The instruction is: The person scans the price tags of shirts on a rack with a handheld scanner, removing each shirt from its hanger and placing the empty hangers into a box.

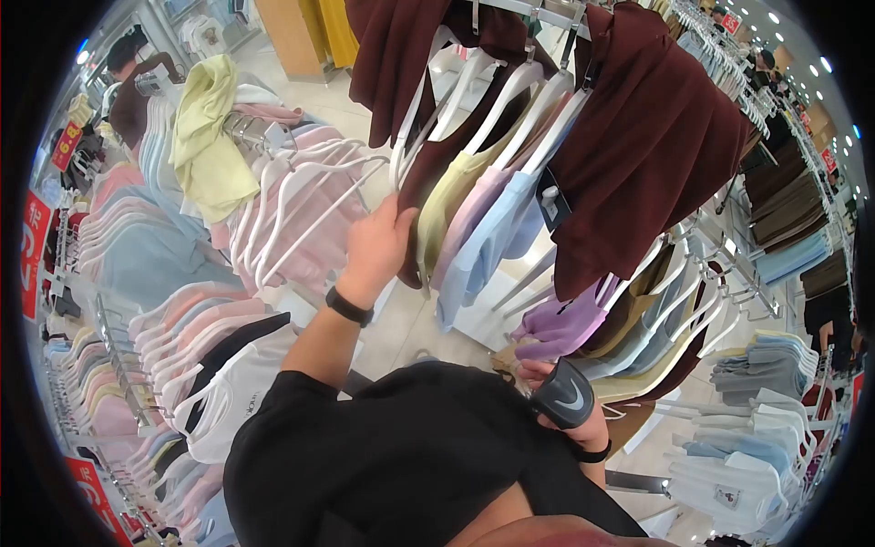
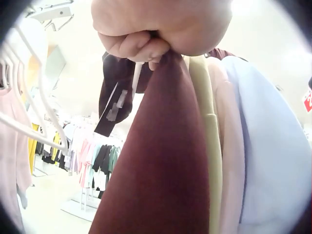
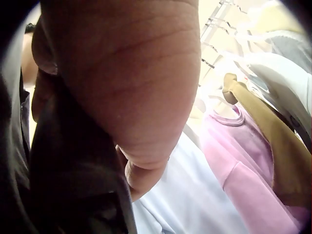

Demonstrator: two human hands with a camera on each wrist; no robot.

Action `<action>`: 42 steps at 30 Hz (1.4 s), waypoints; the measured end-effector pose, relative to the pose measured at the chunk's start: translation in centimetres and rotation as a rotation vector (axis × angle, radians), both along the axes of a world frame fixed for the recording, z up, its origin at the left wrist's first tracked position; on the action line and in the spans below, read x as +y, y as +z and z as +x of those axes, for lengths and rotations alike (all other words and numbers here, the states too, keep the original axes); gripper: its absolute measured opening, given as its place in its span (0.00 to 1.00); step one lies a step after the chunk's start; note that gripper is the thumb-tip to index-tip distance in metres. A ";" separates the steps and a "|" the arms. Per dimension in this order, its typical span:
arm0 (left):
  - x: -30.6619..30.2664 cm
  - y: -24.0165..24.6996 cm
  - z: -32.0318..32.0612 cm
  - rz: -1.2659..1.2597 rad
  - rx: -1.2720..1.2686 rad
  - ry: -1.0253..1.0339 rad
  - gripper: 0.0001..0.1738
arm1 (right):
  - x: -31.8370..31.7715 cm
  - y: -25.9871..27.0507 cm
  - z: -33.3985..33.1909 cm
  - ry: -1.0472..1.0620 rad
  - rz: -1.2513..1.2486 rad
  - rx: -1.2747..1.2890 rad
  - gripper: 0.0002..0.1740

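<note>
Amid shop racks (image 1: 547,13), a likely soft maroon garment (image 2: 156,151) is aptly edge-held in left hand (image 1: 378,242), dark device (image 1: 563,398) in right hand (image 1: 588,428).

The right hand (image 3: 126,73), large at eleven o'clock, grips a dark object (image 3: 78,170) at eight o'clock. A pale blue garment (image 3: 187,190) is at five, a lilac sweatshirt (image 3: 226,151) at four, just beside a mustard garment (image 3: 287,161); metal hooks (image 3: 208,63) at one.
</note>
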State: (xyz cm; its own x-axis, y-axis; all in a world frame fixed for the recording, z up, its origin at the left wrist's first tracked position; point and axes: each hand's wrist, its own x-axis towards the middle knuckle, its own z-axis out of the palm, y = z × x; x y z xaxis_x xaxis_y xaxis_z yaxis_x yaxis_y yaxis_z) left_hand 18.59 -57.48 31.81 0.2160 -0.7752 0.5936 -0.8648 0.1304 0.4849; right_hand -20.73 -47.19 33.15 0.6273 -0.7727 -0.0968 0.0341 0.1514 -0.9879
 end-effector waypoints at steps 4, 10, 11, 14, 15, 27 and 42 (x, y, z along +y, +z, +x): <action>2.0 -0.8 -0.2 -0.008 0.097 0.027 0.10 | 0.1 0.0 0.2 -0.013 0.040 -0.011 0.29; 3.3 -3.1 -1.9 -0.157 0.254 -0.004 0.08 | 0.0 0.5 0.6 0.015 0.021 0.019 0.29; 3.3 -3.1 -2.2 -0.173 0.272 -0.021 0.08 | 0.0 0.4 0.6 0.016 0.014 0.022 0.29; 3.1 -3.7 -2.4 -0.233 0.268 -0.053 0.08 | 0.0 0.4 0.8 0.018 0.008 0.031 0.30; 3.0 -4.0 -2.3 -0.239 0.286 -0.046 0.08 | 0.0 0.8 0.9 0.016 0.012 0.034 0.30; 4.9 -7.6 -1.5 -0.148 0.406 -0.062 0.10 | 0.7 0.2 1.0 -0.021 0.076 -0.021 0.34; 8.3 -5.1 -2.0 0.929 0.221 -0.597 0.20 | -0.4 0.9 1.7 0.141 -0.067 0.074 0.41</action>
State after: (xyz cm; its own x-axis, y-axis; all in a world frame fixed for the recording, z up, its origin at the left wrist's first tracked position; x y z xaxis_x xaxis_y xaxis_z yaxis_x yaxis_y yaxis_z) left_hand 16.62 -49.19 26.73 -0.3082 -0.9111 -0.2735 -0.6678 0.0025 0.7443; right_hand -19.03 -47.56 34.05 0.7233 -0.6835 -0.0979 -0.0561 0.0832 -0.9950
